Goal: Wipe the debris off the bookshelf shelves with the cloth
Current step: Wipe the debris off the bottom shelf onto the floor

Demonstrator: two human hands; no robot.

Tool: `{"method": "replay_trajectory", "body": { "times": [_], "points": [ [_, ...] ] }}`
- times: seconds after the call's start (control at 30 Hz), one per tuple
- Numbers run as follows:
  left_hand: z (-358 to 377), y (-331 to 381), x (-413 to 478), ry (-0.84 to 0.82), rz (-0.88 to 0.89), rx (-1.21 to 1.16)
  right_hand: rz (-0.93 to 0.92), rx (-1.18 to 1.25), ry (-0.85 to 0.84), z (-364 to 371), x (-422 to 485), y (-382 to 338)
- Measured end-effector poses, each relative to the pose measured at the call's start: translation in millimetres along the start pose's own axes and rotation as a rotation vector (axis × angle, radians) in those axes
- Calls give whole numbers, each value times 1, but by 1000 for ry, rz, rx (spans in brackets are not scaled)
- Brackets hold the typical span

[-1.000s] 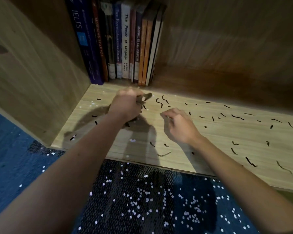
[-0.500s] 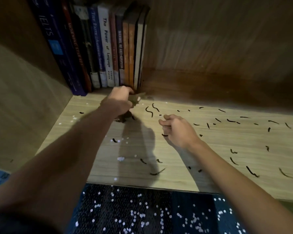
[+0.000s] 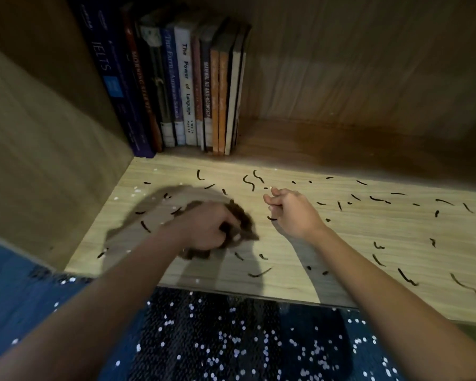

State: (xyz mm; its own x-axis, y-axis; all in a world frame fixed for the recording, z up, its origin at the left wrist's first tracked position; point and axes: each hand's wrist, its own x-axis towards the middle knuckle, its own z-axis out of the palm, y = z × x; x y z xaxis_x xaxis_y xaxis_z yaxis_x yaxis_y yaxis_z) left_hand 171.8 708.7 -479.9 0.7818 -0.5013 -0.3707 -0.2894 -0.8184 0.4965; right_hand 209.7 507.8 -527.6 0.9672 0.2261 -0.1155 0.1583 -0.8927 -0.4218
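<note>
My left hand (image 3: 204,228) is closed on a dark brown cloth (image 3: 241,220), bunched and blurred, pressed on the light wooden shelf (image 3: 341,243) near its front left. My right hand (image 3: 291,210) hovers just right of it, fingers loosely curled with nothing in them. Several short black strands of debris (image 3: 250,181) lie scattered over the shelf, most of them to the right, and small white flecks (image 3: 136,191) sit near the left wall.
A row of upright books (image 3: 187,89) stands at the back left against the wooden side wall (image 3: 39,149). The shelf back panel (image 3: 368,64) is dark wood. Below the front edge lies blue carpet (image 3: 231,339) sprinkled with white specks.
My left hand has pulled the cloth from the foot of the books toward the shelf's front edge. My right hand has stayed about where it was.
</note>
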Motion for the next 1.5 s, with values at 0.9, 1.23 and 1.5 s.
{"method": "replay_trajectory", "body": {
  "times": [0.9,1.23,1.5],
  "points": [
    [65,28,-92,566,-21,124,-70,-204,73,14,-161,-24],
    [95,19,-105,687,205,198,-104,-207,65,19,-163,-16],
    [83,40,-82,619,3,54,-86,-10,197,8,-143,-13]
  ]
}}
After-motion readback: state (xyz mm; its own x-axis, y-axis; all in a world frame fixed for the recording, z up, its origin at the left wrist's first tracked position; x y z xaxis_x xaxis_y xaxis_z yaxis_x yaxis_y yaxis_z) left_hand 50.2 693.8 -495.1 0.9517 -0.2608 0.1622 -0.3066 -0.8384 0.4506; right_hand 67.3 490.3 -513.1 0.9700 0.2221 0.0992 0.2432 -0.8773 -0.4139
